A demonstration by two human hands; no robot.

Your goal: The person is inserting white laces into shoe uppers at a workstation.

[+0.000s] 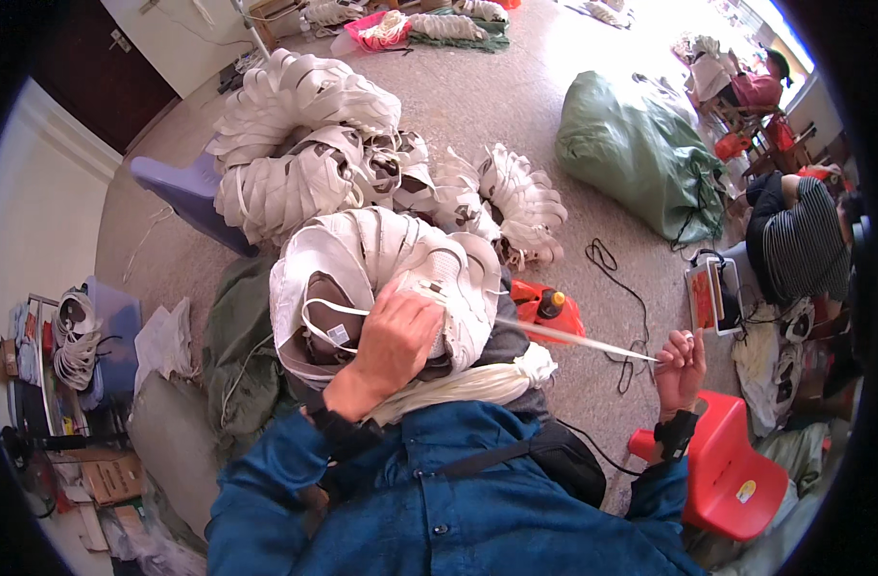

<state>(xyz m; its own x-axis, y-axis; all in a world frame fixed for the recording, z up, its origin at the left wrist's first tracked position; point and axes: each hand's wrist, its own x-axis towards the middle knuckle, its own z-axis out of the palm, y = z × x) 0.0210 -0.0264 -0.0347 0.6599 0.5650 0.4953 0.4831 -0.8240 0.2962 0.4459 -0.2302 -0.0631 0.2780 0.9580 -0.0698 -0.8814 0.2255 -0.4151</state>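
A stack of white shoe uppers [309, 245], nested one into another, rests on my lap. My left hand [397, 331] is closed on the nearest upper by its eyelet area, with the fingertips partly hidden. From there a white shoelace [592, 342] runs taut to the right. Its far end is pinched in my right hand [680, 370], held out above the floor beside a red stool. Below the uppers, across my lap, lies a thick bundle of cream laces [458, 389].
More nested uppers [309, 106] are heaped ahead, by a purple chair [184, 197]. A green sack [631, 144] stands ahead right. An orange bag [544, 312] with a bottle and a black cord [640, 307] lie nearby. The red stool [732, 470] is right. Other people [799, 235] sit farther right.
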